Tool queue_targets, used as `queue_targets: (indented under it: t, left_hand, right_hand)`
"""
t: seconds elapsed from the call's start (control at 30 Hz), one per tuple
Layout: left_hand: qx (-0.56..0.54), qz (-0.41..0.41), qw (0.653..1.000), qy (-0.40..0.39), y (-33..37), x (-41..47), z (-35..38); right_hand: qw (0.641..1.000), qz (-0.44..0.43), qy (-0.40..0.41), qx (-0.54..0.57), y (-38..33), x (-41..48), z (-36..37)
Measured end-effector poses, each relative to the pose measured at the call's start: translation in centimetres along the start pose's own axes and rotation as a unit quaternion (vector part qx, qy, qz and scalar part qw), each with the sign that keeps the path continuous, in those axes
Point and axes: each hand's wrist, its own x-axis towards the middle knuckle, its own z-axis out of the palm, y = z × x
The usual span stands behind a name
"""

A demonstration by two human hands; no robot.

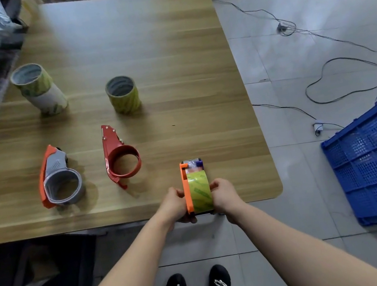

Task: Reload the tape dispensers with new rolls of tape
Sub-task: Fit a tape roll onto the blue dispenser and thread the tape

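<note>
Held over the table's (169,70) near edge toward the right corner: orange dispenser (187,193) with tape roll (200,191) loaded. The left hand (175,203) grips its orange side, the right hand (224,194) its roll side.

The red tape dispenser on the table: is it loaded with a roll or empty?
Empty. The red tape dispenser lies flat on the table, and bare wood shows through its ring.

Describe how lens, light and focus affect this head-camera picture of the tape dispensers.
Head view: the wide lens bows the table edges and tilts the tall tape stack outward; head view: the top-left corner is smeared; soft shadows sit beside the red dispenser; a pale sheen lies on the tape roll in the orange dispenser gripped by left hand and right hand.
</note>
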Motion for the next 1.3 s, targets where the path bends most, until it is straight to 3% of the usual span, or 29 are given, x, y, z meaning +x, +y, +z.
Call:
queue_targets:
  t: [0.2, 0.3, 0.4, 0.5, 0.63, 0.8, 0.93, 1.03, 1.3]
  left_hand:
    - [0.006, -0.036, 0.999, -0.007, -0.1, 0.1, -0.1]
    - [0.135, -0.045, 0.99, 0.023, 0.4, 0.1, -0.3]
    - [0.298, -0.036, 0.948, 0.108, 0.2, 0.4, -0.4]
    - [0.343, -0.03, 0.926, 0.156, -0.1, 0.8, -0.5]
    - [0.284, -0.015, 0.95, 0.125, -0.4, 1.0, -0.8]
    - [0.176, 0.053, 0.979, 0.09, -0.2, 0.1, -1.7]
    - [0.044, 0.088, 0.995, -0.011, 0.2, -1.1, -2.1]
    - [0.019, 0.097, 0.993, -0.072, 0.5, -2.0, -2.7]
    - [0.019, 0.134, 0.988, -0.079, 0.9, -2.9, -2.1]
  right_hand:
    - [0.999, 0.007, 0.03, -0.035, 0.2, 0.7, 0.5]
    - [0.996, 0.0, 0.045, -0.074, 0.3, 0.8, 0.4]
    - [0.993, 0.003, 0.058, -0.105, 0.1, 0.6, 0.3]
    - [0.985, 0.004, 0.065, -0.162, 0.1, 0.8, 0.1]
    - [0.984, 0.0, 0.071, -0.161, 0.2, 1.0, 0.3]
    - [1.0, 0.006, -0.006, 0.011, -0.3, 0.1, -0.6]
    - [0.992, -0.065, -0.06, 0.091, -1.0, -1.5, -2.0]
    - [0.989, -0.083, -0.097, 0.075, -0.7, -1.7, -2.4]
    - [0.988, -0.069, -0.108, 0.082, -0.6, -1.3, -0.9]
